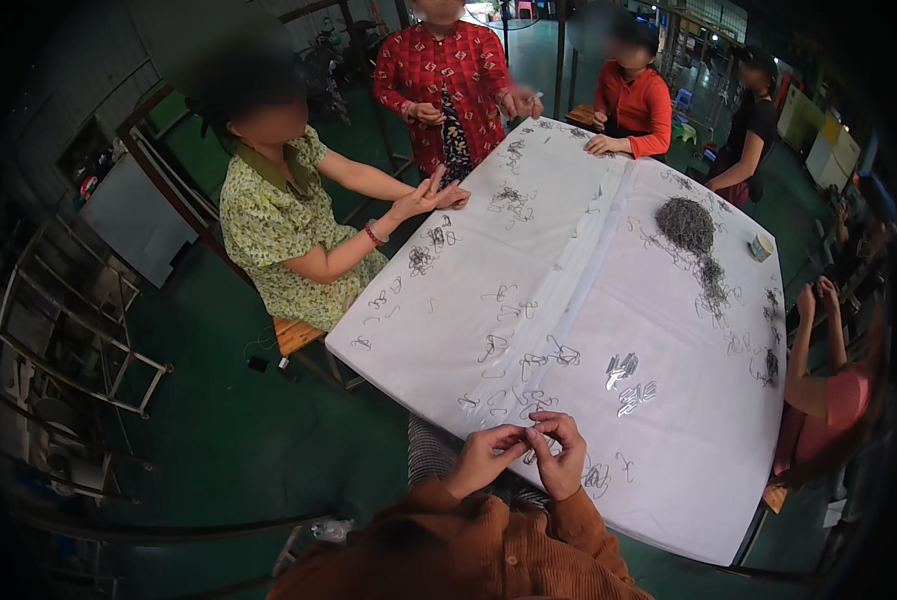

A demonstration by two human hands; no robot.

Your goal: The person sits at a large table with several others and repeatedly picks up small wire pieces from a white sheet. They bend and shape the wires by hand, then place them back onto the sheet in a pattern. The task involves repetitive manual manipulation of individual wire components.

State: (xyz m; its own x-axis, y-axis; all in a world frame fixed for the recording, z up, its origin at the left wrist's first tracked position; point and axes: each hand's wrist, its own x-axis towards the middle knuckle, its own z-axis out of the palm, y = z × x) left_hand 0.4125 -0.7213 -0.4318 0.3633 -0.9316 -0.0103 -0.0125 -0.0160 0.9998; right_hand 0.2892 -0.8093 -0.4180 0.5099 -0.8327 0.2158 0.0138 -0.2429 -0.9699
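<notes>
Head view, looking down: both hands meet at the near edge of the white table (589,260), right over my lap. The left hand (484,458) and right hand (561,455) are pinched together on a small wire clip (531,440), fingertips of both touching it. It sits dead centre between them, so neither hand is really nearer. It's too small to tell which way its long axis runs, and I can't say for sure which hand carries the hold.

More loose wire clips (529,400) lie just beyond the fingers on the cloth, and two shinier bunches (629,385) sit further out to the right. The big grey heap of clips (691,228) is well apart, across the table on the right half.

Containers: only a small box (762,246) near the far right edge, contents not visible. Other people sit around the table, one in a floral dress (269,220) on the left with hands at the edge.
</notes>
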